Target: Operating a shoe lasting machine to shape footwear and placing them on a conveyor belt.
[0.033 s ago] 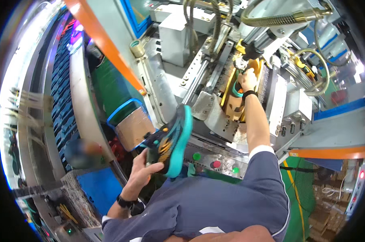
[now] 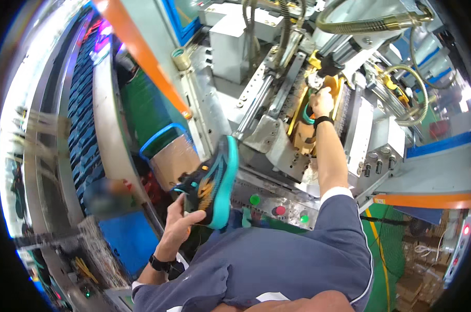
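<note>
My left hand [image 2: 179, 221] grips a black shoe [image 2: 214, 187] with a teal sole and orange markings, thumb on its side. The shoe is tilted, toe up, sole to the right, in front of the machine's panel. My right hand [image 2: 322, 101] reaches into the machine, fingers curled round a second shoe [image 2: 308, 115]. Only a dark part and a teal edge of that shoe show beneath the hand. It lies between yellow-tan pads [image 2: 303, 139], below a metal clamp head [image 2: 315, 79]. The fingertips of my right hand are hidden.
A control panel [image 2: 266, 204] with green and red buttons faces me. Metal hoses [image 2: 381, 23] arch above the machine. Orange bars [image 2: 142, 57] flank it. At left stand a blue-rimmed bin [image 2: 168, 156] holding a cardboard piece, and a conveyor [image 2: 84, 119]. Cartons [image 2: 417, 275] lie lower right.
The shoe in my left hand has shifted slightly left and down. My right hand stays in the machine, its fingers still curled. The whole view has moved a little.
</note>
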The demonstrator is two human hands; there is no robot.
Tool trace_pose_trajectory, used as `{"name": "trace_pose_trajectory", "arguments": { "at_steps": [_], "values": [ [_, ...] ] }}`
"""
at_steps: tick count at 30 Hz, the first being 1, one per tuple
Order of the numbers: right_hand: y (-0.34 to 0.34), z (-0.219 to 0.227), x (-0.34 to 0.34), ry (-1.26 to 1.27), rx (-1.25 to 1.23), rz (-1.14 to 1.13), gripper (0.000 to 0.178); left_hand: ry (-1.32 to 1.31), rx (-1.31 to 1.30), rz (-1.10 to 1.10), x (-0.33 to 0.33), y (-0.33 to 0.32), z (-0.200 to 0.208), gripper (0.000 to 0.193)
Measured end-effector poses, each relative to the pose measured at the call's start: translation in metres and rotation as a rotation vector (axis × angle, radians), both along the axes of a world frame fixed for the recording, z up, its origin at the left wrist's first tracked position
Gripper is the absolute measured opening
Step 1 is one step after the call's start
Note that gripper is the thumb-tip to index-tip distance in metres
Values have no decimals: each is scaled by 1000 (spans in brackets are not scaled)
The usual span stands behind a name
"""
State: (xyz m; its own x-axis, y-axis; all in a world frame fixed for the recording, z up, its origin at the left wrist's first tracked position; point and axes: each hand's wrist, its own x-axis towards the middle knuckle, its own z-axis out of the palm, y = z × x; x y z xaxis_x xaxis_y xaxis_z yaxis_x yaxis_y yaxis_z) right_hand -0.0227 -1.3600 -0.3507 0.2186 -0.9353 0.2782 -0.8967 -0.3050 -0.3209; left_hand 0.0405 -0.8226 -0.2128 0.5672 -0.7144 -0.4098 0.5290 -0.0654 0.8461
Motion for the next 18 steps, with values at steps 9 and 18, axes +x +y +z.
{"name": "trace_pose_trajectory", "arguments": {
  "at_steps": [9, 18],
  "values": [
    [239, 78, -67, -312, 39, 729, 14, 127, 9, 515, -82, 78, -35, 50],
    [334, -163, -85, -307, 364, 1213, 14, 182, 220, 766, -194, 155, -88, 45]
  ]
}}
